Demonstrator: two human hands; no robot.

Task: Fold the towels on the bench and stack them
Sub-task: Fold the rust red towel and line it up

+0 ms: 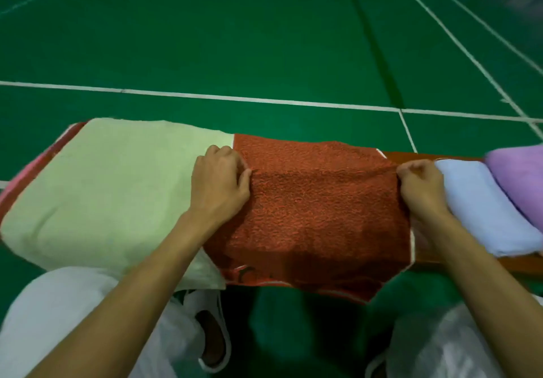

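The rust-red terry towel (320, 201) lies spread flat across the middle of the brown wooden bench (458, 264), and its near edge hangs over the front. The left hand (219, 180) is curled and pinches the left edge of the towel, where it meets the pale green terry towel (111, 189). The right hand (421, 186) is also curled and pinches the right edge, so the cloth is between the two hands with a small ridge from one to the other. Just beside the right hand lie a folded light blue towel (482, 204) and a folded purple towel (520, 178), touching each other. The hanging hem of the red towel has dark marks, but I cannot read them.
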